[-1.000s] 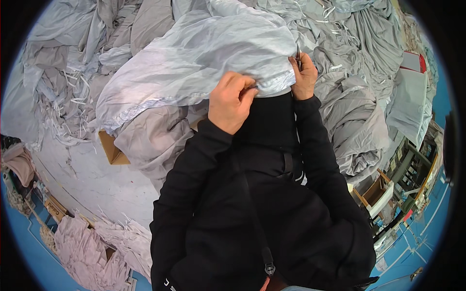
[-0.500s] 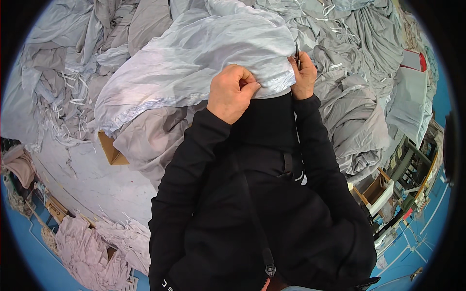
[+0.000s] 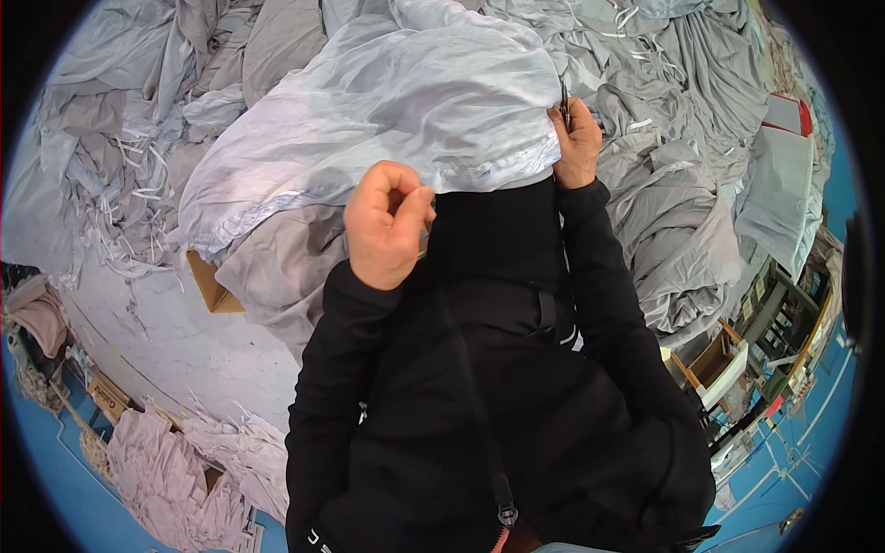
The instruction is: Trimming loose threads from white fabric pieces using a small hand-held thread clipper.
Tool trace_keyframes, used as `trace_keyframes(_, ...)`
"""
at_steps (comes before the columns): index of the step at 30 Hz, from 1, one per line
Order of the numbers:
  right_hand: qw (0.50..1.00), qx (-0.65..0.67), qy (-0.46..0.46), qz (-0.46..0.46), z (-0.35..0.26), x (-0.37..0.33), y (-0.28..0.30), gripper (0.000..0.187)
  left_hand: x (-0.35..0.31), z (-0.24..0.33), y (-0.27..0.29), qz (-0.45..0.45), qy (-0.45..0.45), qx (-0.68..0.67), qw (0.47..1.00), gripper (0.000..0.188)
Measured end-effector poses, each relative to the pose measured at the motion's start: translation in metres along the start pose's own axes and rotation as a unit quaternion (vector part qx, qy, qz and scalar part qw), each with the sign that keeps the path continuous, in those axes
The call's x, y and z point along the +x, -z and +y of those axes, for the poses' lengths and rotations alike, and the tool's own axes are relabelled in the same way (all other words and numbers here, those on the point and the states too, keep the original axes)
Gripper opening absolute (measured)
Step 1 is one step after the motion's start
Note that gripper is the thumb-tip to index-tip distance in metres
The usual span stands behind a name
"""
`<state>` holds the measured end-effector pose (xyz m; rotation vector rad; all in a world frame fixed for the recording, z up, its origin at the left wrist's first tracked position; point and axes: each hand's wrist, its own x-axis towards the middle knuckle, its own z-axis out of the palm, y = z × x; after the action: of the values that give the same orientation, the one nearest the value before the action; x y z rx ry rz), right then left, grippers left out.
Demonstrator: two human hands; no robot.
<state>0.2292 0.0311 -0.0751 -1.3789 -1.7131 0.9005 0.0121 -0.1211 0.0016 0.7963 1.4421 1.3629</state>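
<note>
A pale blue-grey cloth (image 3: pixel 387 111) with a stitched hem lies spread before me, its near edge hanging at my waist. My right hand (image 3: pixel 580 147) is closed at the cloth's right edge, with dark, slim thread snips (image 3: pixel 565 100) in it, points away from me. Thumb and fingertips also seem to pinch the hem there. My left hand (image 3: pixel 385 226) is raised just off the near hem, fingers curled into a pinch against the thumb. Something small and dark shows at its fingertips, too small to name.
Heaps of grey cloth with white ties (image 3: pixel 138 175) surround the work on the left, and more grey cloth (image 3: pixel 673 230) lies right. A cardboard box (image 3: pixel 214 284) pokes out below the left pile. Wooden trays (image 3: pixel 714 364) stand at right; pinkish cloth (image 3: pixel 166 479) lies lower left.
My left hand has left the hem and come back toward me and to the left, still pinched. My right hand stays in place at the cloth's edge.
</note>
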Motion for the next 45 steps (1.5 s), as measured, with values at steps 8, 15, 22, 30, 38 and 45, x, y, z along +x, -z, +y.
trace_keyframes(8, 1.0, 0.011, 0.011, 0.006, 0.006, 0.001, -0.002, 0.016, -0.007, 0.031, 0.019, 0.009, -0.102, -0.107, 0.989, 0.011)
trace_keyframes(15, 1.0, 0.0, 0.0, -0.016, 0.001, 0.002, 0.01, 0.008, 0.013, 0.031, 0.005, -0.057, 0.042, -0.201, 0.977, 0.005)
trace_keyframes(22, 0.996, 0.084, 0.016, -0.013, -0.059, -0.025, 0.053, 0.03, 0.005, 0.01, -0.014, 0.03, 0.069, 0.003, 0.997, 0.025)
trace_keyframes(30, 0.991, 0.013, 0.094, -0.098, -0.107, -0.045, 0.042, 0.031, 0.025, -0.013, -0.049, 0.083, -0.065, 0.236, 0.966, 0.029)
trace_keyframes(38, 0.963, -0.099, 0.15, -0.201, -0.122, -0.041, 0.036, 0.033, 0.007, -0.009, -0.025, 0.069, 0.086, -0.02, 0.994, 0.015)
trace_keyframes(45, 0.921, -0.182, 0.275, -0.208, -0.128, -0.043, 0.023, 0.037, -0.005, -0.006, -0.022, 0.077, 0.151, -0.103, 0.98, 0.018)
